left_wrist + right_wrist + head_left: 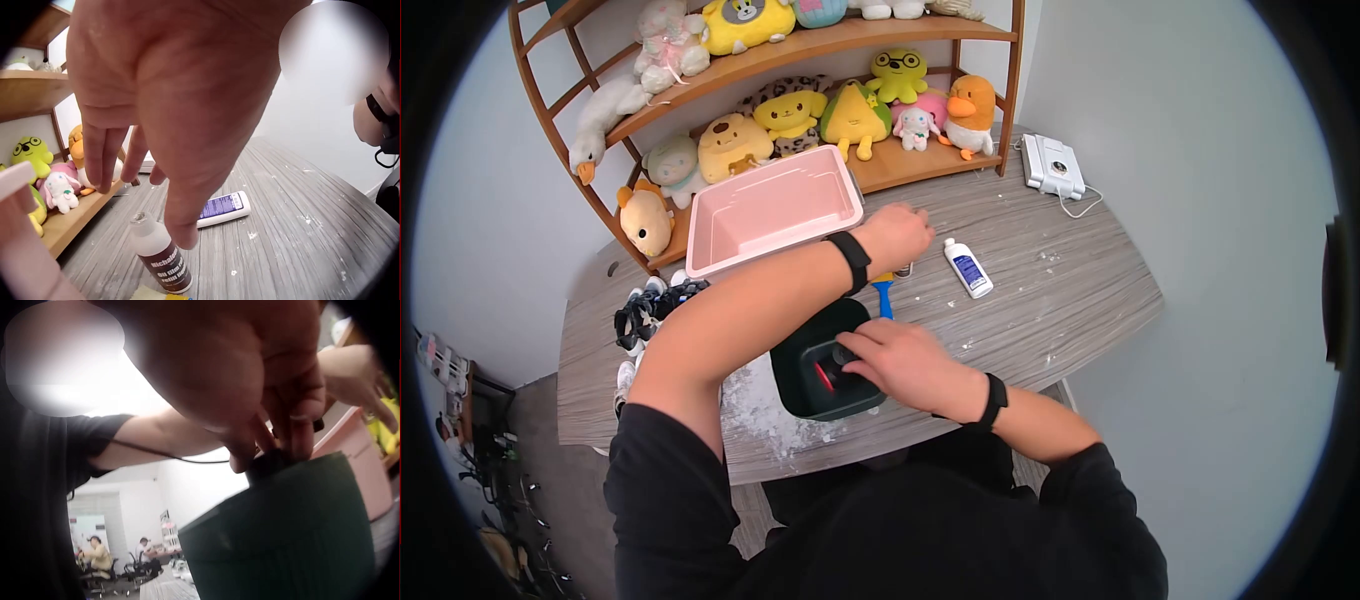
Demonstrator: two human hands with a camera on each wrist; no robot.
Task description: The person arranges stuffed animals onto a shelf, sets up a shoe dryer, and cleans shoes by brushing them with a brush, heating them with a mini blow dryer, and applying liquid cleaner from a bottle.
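Observation:
My left hand (897,240) hovers over the table beyond the green bin, fingers hanging loosely with nothing between them. Just below its thumb in the left wrist view stands a small white bottle with a dark brown label (164,259). Behind it lies a white bottle with a blue label (968,268). My right hand (915,368) reaches into the dark green bin (792,385) and pinches a black object with a red edge (826,376); its lower part is hidden by the bin wall in the right wrist view.
A pink tub (775,210) stands behind the bin, before a wooden shelf (920,165) of plush toys. A blue-handled tool (884,300) lies beside the bin. White powder (765,415) is spread on the table at left. A white device (1052,165) sits at the back right.

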